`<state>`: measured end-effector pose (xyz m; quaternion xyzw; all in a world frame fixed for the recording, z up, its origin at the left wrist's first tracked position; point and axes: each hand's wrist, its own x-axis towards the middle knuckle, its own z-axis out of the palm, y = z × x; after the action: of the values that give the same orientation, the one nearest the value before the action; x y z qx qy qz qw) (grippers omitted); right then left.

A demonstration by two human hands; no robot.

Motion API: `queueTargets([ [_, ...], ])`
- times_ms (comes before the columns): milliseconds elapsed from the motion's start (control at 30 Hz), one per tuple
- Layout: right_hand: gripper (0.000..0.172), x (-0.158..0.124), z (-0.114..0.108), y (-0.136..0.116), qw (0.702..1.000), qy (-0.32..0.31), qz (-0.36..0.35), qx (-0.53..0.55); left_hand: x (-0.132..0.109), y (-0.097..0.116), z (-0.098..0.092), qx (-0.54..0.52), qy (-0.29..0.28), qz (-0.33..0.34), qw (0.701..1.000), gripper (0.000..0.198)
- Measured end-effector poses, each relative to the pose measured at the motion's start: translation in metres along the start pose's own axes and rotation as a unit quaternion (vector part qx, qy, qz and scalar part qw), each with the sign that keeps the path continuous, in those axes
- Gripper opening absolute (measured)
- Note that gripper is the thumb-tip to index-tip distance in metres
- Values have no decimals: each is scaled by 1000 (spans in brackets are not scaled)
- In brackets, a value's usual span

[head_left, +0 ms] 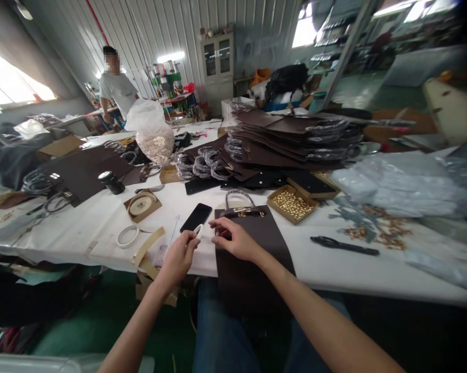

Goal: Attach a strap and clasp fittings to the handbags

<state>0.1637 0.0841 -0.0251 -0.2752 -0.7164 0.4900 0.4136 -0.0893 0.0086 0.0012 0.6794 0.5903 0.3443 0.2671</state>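
A dark brown leather bag panel (pixel 252 248) with a wrapped handle and gold clasp lies on the white table's (pixel 326 259) front edge and hangs over toward my lap. My left hand (pixel 181 256) is closed on a small white tape roll (pixel 198 229) just left of the panel. My right hand (pixel 235 239) rests on the panel's upper left part, fingertips pinched on what looks like the tape's clear end. A black phone (pixel 196 216) lies just behind my hands.
A box of gold studs (pixel 293 203) and black pliers (pixel 344 245) lie to the right. Tape rolls (pixel 127 236), a black can (pixel 111 182) and stacked brown panels (pixel 287 137) sit further back. A person (pixel 116 88) stands far left.
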Motion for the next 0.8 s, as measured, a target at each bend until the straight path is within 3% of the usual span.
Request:
queueTargets([
  [167,38,-1,-3,6,999,28,-19,15,-1,8,17,119,-8,89,989,15],
  [367,25,-2,-1,0,996,52,-72,-25,2,14,24,167,-15,139,976,13],
  [533,13,-3,0,0,991,97,-94,-21,0,15,27,150,-31,116,981,16],
  [733,13,-8,4,-1,991,83,-84,-59,0,14,32,57,-37,46,997,14],
  [800,11,-10,7,3,992,68,-80,-75,3,14,34,-2,-29,6,1000,28],
])
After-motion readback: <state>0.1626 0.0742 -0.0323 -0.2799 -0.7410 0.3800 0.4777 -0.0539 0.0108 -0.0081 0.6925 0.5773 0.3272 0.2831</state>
